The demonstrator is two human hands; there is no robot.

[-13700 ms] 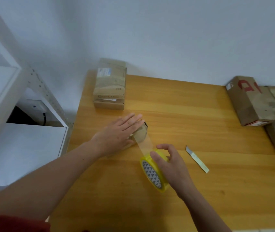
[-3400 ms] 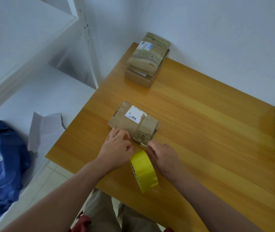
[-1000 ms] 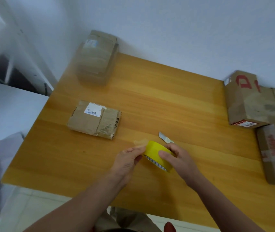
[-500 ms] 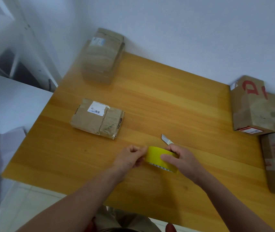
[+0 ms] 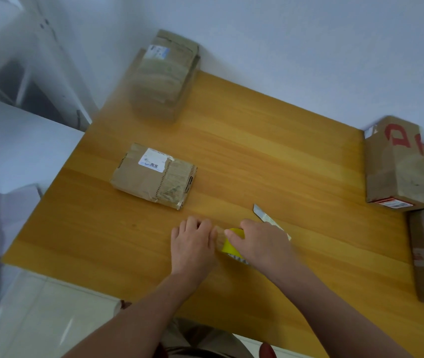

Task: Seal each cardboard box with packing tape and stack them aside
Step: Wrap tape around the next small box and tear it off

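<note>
A small taped cardboard box with a white label lies on the wooden table, left of centre. My right hand grips the yellow roll of packing tape near the table's front edge. My left hand sits just left of the roll, fingers curled at the loose end of the tape; the pinch itself is blurred. A knife blade lies on the table just behind my right hand, partly hidden by it.
Two stacked taped boxes stand at the back left corner against the wall. Several larger boxes sit along the right edge. A white shelf unit stands to the left of the table.
Both hands have lowered the tape roll toward the table, and my right hand now covers most of it. The small box and the blade stayed put.
</note>
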